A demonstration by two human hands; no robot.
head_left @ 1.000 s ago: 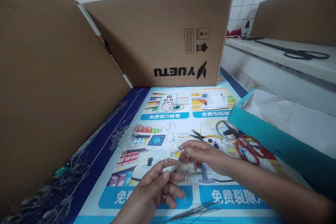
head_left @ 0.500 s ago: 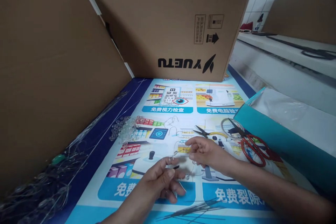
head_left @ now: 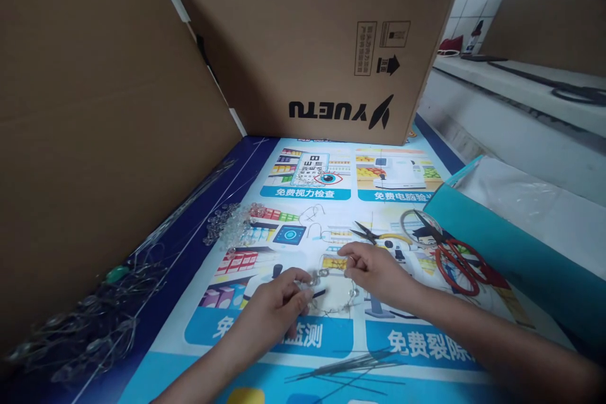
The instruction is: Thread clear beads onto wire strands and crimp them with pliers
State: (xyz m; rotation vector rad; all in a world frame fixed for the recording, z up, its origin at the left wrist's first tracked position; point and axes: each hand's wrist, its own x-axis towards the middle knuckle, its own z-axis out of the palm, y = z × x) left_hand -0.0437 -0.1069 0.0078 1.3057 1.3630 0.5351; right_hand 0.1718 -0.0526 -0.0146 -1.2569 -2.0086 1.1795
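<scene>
A thin wire loop strung with clear beads (head_left: 324, 272) spans the gap between my two hands, just above the printed mat. My left hand (head_left: 277, 306) pinches the loop's left side between thumb and fingertips. At the upper right of the loop, my right hand (head_left: 376, 270) has thumb and forefinger pressed together on the wire. Beyond the hands lie pliers with yellow handles (head_left: 379, 238) and loose bent wire (head_left: 315, 233). A pile of clear beads (head_left: 234, 227) lies to the far left of them. Straight cut wires (head_left: 348, 364) rest nearest to me.
Red-handled scissors (head_left: 457, 265) lie on the right, over a clear round coil (head_left: 406, 222). A teal box (head_left: 516, 259) with plastic inside borders the right side. Cardboard panels (head_left: 303, 44) stand at the back and left. A tangle of beaded wires (head_left: 89, 334) lies along the left.
My left hand has turned and its fingers have closed more on the loop. The beaded loop now shows rounder and flatter between the hands. The view has shifted slightly.
</scene>
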